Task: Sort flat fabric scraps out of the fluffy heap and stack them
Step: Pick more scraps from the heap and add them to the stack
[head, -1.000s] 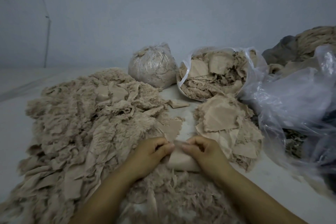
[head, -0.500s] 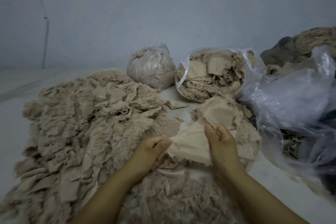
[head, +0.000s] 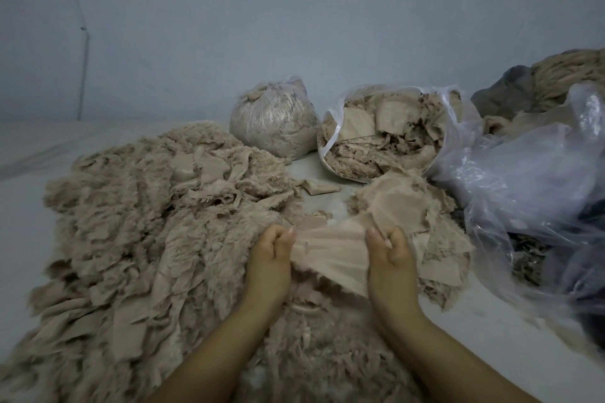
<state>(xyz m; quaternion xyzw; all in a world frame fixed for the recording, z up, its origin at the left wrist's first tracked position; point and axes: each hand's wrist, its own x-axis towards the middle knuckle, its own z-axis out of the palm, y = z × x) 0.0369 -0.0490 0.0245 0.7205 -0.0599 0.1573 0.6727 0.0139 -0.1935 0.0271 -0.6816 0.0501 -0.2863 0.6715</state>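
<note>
Clearly, the scrap [head: 330, 250] hung stretched between your hands, its long axis running left to right, smooth backing toward the camera and its lower edge sagging toward you. You held it just above the near part of the heap [head: 137, 239], beside the stack [head: 425, 216] on your right. Your left hand [head: 270, 255] had fingers and thumb curled tight on the scrap's left edge; your right hand [head: 391, 253] pinched the right edge the same way. That two-sided pull probably served to flatten the piece and check that it was flat before adding it. The stack lay close by on the right, likely to keep the transfer short. Beyond it an open bag [head: 386, 134] and a tied bag [head: 275, 121] rested on the desk [head: 19, 193].
</note>
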